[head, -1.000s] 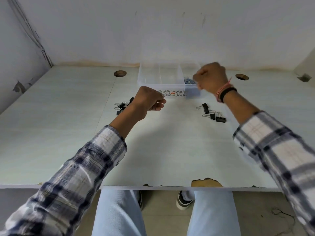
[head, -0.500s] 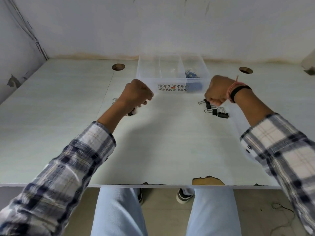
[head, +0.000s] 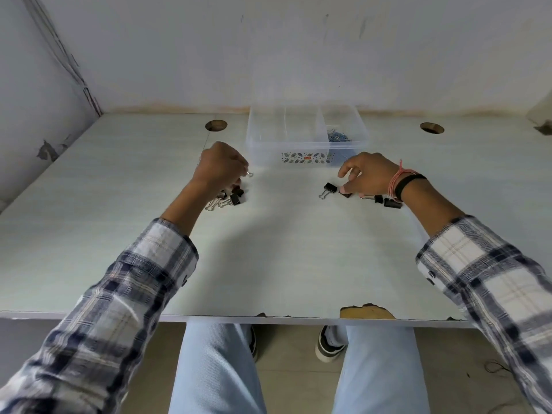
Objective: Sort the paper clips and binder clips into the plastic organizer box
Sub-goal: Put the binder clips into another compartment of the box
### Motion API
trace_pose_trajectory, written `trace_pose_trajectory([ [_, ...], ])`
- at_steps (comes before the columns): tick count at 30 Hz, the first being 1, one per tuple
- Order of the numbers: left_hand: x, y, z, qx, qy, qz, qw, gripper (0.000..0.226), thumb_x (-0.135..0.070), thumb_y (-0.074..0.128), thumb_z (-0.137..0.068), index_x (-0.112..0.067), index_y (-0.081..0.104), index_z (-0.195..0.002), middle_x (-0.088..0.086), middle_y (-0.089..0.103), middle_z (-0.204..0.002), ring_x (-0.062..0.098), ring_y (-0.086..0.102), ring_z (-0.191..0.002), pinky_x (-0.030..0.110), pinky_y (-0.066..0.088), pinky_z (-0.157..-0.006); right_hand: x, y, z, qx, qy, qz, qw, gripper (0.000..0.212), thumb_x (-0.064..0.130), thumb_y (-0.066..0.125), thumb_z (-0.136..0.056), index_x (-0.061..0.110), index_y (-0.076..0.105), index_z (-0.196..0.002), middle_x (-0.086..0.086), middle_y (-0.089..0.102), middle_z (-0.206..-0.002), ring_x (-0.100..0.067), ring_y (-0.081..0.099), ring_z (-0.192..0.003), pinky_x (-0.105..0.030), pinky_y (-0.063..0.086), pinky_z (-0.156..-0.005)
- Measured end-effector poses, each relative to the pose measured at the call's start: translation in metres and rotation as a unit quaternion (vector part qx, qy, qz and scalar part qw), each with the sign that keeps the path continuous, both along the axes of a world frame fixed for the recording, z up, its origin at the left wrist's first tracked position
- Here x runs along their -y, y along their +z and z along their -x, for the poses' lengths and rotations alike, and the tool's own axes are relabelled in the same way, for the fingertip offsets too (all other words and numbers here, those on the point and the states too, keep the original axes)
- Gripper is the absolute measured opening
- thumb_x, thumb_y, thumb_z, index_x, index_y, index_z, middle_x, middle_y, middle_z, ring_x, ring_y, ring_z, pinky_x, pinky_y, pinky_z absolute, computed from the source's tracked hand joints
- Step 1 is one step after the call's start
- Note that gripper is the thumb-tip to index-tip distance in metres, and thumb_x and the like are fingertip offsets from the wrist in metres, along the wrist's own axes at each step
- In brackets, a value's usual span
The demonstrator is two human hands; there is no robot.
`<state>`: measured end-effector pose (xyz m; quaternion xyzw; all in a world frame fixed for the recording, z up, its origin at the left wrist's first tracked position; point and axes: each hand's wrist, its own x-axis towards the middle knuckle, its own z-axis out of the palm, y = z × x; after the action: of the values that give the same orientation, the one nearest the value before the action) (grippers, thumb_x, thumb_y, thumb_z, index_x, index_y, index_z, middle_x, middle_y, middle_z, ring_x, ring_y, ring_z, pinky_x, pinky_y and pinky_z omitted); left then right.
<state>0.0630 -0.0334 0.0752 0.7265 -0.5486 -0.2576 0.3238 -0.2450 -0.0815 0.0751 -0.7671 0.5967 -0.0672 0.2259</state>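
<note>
The clear plastic organizer box (head: 254, 144) stands at the back middle of the table, with blue paper clips (head: 338, 136) in its right compartment. My left hand (head: 221, 170) is closed over a pile of black binder clips (head: 231, 199); a silver wire handle sticks out at its fingertips. My right hand (head: 372, 177) hovers low with fingers spread, the thumb tip touching one binder clip (head: 346, 195). A single binder clip (head: 328, 188) lies just left of it. More binder clips (head: 389, 202) lie under the right wrist.
Two round cable holes (head: 216, 125) (head: 432, 128) flank the box. White walls close the back and left. The table's front edge (head: 367, 312) is chipped above my knees.
Both hands have come down from the box to the table. The left hand closed over the left pile of clips; the right hand opened its fingers above the right group.
</note>
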Motion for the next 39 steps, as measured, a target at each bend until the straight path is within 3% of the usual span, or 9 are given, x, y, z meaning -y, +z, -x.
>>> trace_pose_trajectory([
  [5, 0.006, -0.008, -0.022, 0.122, -0.027, -0.073, 0.989, 0.021, -0.007, 0.059, -0.089, -0.006, 0.071, -0.106, 0.026, 0.07, -0.112, 0.034, 0.069, -0.079, 0.043, 0.062, -0.079, -0.008, -0.016, -0.019, -0.059, 0.1, 0.015, 0.993, 0.059, 0.045, 0.076, -0.082, 0.021, 0.06, -0.134, -0.004, 0.062, -0.121, -0.023, 0.056, -0.117, -0.031, 0.041, -0.1],
  [11, -0.005, -0.012, -0.003, 0.209, -0.162, -0.1, 0.959, 0.059, -0.027, 0.088, -0.077, -0.01, 0.068, -0.13, 0.01, 0.064, -0.125, 0.029, 0.058, -0.119, 0.033, 0.045, -0.092, -0.014, -0.019, -0.038, -0.026, 0.125, 0.051, 0.991, 0.03, 0.022, 0.077, -0.084, 0.012, 0.073, -0.113, -0.005, 0.071, -0.094, -0.021, 0.064, -0.089, -0.03, 0.05, -0.084],
  [16, -0.004, -0.015, -0.001, 0.203, -0.158, -0.073, 0.964, 0.016, -0.01, 0.084, -0.076, -0.008, 0.081, -0.092, 0.018, 0.077, -0.091, 0.029, 0.07, -0.07, 0.021, 0.049, -0.054, -0.02, -0.022, -0.043, -0.012, 0.103, 0.084, 0.991, 0.024, 0.02, 0.077, -0.077, 0.008, 0.075, -0.099, 0.007, 0.061, -0.068, -0.013, 0.056, -0.064, -0.031, 0.056, -0.077],
  [19, -0.006, -0.015, -0.003, 0.197, -0.151, -0.052, 0.967, 0.008, -0.007, 0.076, -0.078, -0.007, 0.081, -0.084, 0.015, 0.076, -0.084, 0.03, 0.069, -0.066, 0.033, 0.057, -0.061, -0.025, -0.026, -0.045, 0.032, 0.072, 0.088, 0.993, 0.015, 0.021, 0.076, -0.074, 0.01, 0.074, -0.084, 0.007, 0.062, -0.06, -0.011, 0.061, -0.057, -0.026, 0.053, -0.066],
  [23, -0.004, -0.014, -0.009, 0.124, -0.093, -0.009, 0.988, 0.016, -0.005, 0.066, -0.076, 0.009, 0.072, -0.08, 0.015, 0.062, -0.07, 0.024, 0.051, -0.06, 0.035, 0.047, -0.056, -0.028, -0.026, -0.045, 0.206, -0.027, 0.016, 0.978, 0.013, 0.011, 0.075, -0.076, 0.008, 0.075, -0.088, -0.009, 0.076, -0.073, -0.018, 0.075, -0.062, -0.029, 0.062, -0.067],
  [29, -0.004, -0.008, -0.017, -0.058, -0.074, -0.016, 0.995, 0.009, -0.003, 0.072, -0.08, 0.003, 0.078, -0.083, 0.029, 0.075, -0.085, 0.028, 0.07, -0.07, 0.045, 0.061, -0.078, -0.031, -0.021, -0.042, 0.432, -0.064, -0.147, 0.888, 0.025, -0.008, 0.072, -0.082, -0.013, 0.067, -0.107, -0.025, 0.069, -0.1, -0.031, 0.074, -0.082, -0.039, 0.063, -0.078],
  [31, -0.006, -0.003, -0.016, -0.137, -0.086, -0.021, 0.987, 0.009, 0.001, 0.072, -0.085, 0.007, 0.076, -0.089, 0.031, 0.074, -0.094, 0.028, 0.073, -0.078, 0.039, 0.064, -0.085, -0.031, -0.017, -0.041, 0.462, -0.051, -0.156, 0.871, 0.027, -0.008, 0.071, -0.082, -0.014, 0.066, -0.108, -0.023, 0.068, -0.101, -0.029, 0.073, -0.085, -0.037, 0.063, -0.078],
  [34, -0.005, 0.005, -0.011, -0.221, -0.11, -0.015, 0.969, 0.007, 0.005, 0.068, -0.09, 0.007, 0.074, -0.092, 0.025, 0.076, -0.098, 0.027, 0.073, -0.082, 0.024, 0.063, -0.074, -0.025, -0.006, -0.04, 0.492, -0.04, -0.148, 0.857, 0.026, -0.008, 0.071, -0.083, -0.013, 0.066, -0.108, -0.019, 0.068, -0.1, -0.031, 0.073, -0.089, -0.038, 0.062, -0.079],
  [39, 0.027, 0.03, 0.01, -0.235, -0.108, 0.051, 0.965, 0.017, 0.006, 0.069, -0.089, 0.018, 0.07, -0.101, 0.036, 0.069, -0.108, 0.031, 0.07, -0.082, 0.031, 0.065, -0.077, 0.001, 0.03, -0.042, 0.456, -0.037, -0.044, 0.888, 0.025, -0.01, 0.071, -0.081, -0.016, 0.066, -0.105, -0.022, 0.069, -0.094, -0.031, 0.074, -0.086, -0.039, 0.063, -0.078],
])
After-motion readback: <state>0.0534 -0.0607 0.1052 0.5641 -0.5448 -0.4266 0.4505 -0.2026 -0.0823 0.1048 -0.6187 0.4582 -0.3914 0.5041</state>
